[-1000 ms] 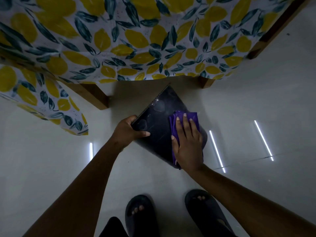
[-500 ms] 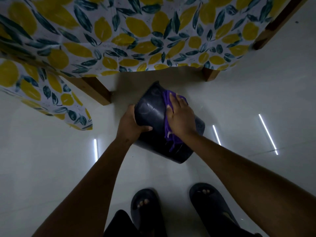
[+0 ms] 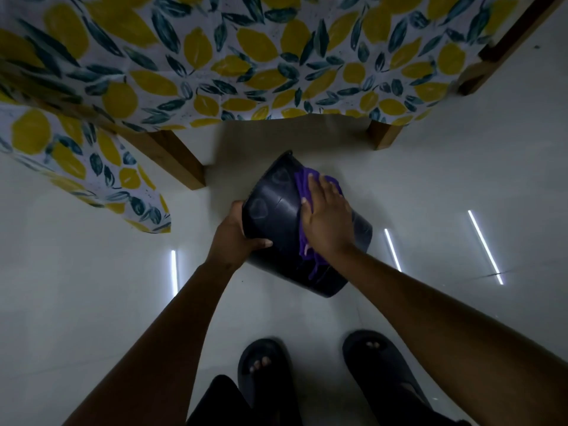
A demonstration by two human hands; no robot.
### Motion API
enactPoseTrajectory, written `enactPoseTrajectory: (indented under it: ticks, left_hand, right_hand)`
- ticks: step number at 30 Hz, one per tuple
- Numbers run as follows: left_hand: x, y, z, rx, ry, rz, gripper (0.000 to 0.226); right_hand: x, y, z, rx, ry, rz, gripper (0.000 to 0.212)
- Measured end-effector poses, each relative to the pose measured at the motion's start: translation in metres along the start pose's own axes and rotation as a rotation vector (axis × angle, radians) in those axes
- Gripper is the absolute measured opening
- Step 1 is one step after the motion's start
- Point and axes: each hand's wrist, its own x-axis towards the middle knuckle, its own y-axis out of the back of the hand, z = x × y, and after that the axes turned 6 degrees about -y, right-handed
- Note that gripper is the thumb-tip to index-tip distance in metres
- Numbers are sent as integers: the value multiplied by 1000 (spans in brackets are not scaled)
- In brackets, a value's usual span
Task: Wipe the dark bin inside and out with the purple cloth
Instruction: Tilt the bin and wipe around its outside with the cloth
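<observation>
Purple cloth (image 3: 302, 186) mostly under right hand (image 3: 330, 222)

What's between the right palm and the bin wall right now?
In the head view, the purple cloth lies flattened between the right hand and the dark bin outer wall.

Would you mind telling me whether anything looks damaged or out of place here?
Nothing looks spilled. The bin is tipped over only because the left hand holds it while the right hand presses the cloth on it. A faint line on its side may be a crack or glare.
</observation>
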Motion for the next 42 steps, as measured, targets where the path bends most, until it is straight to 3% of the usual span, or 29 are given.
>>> enactPoseTrajectory:
  ticks: [3, 8, 12, 16, 23, 26, 29, 33, 36, 38, 42]
  left_hand:
    - [-5, 3, -4, -36, 35, -6, 76]
    - [-16, 12, -26, 21, 82, -68, 75]
    - [-4, 23, -13, 115, 72, -167, 70]
    - [25, 8, 19, 11, 1, -42, 82]
    - [26, 1, 14, 122, -52, -11, 80]
    - [22, 1, 14, 109, -47, -6, 77]
    - [19, 2, 14, 116, -32, 7, 77]
    - [16, 4, 8, 108, -30, -18, 78]
    - [11, 6, 3, 92, -32, -29, 79]
    - [11, 7, 1, 86, -32, -33, 79]
    - [12, 5, 4, 80, -35, -11, 77]
  right_hand:
    - [-18, -1, 15, -38, -46, 18, 57]
    - [-65, -20, 13, -212, 106, 64, 72]
    - [-64, -17, 17, -205, 77, 58, 67]
    - [-79, -18, 9, -207, 106, 36, 66]
    - [-3, -5, -11, -30, 124, -72, 56]
    - [4, -4, -4, 119, 9, -53, 53]
    - [-23, -5, 12, 91, -58, -34, 54]
    - [-62, -16, 4, -147, 111, -14, 64]
    - [-45, -15, -8, -135, 184, -31, 61]
    - [-19, -12, -12, -33, 155, -41, 56]
    - [0, -6, 5, 187, -89, -15, 52]
